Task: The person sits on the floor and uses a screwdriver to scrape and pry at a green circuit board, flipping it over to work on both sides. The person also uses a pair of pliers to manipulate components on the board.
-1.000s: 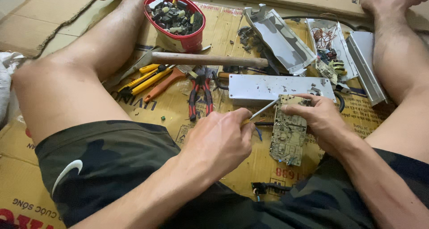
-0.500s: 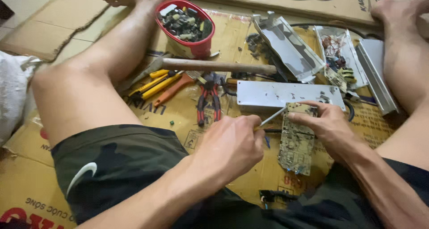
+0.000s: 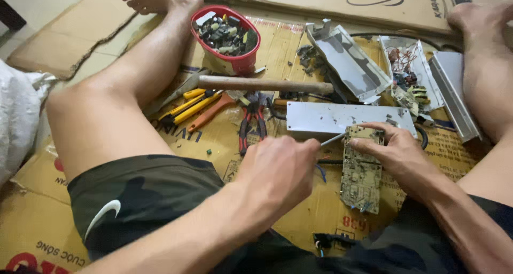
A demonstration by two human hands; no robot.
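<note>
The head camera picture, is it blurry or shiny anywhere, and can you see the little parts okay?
In the head view, soft even light with weak shadows; the long grey metal plate shows a pale sheen, no hard glare. The left hand looks slightly soft, close to the camera. The circuit board under the right hand is clear, though its tiny parts blur together. The cardboard edges bend slightly.

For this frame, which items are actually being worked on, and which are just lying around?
In use:
- circuit board, steadied by the right hand
- thin metal tool, gripped in the left hand, its tip at the board's top edge

Lying about:
- red bowl of small parts
- hammer
- red-handled pliers
- yellow-handled tools
- metal casings
- flat metal plate
</note>
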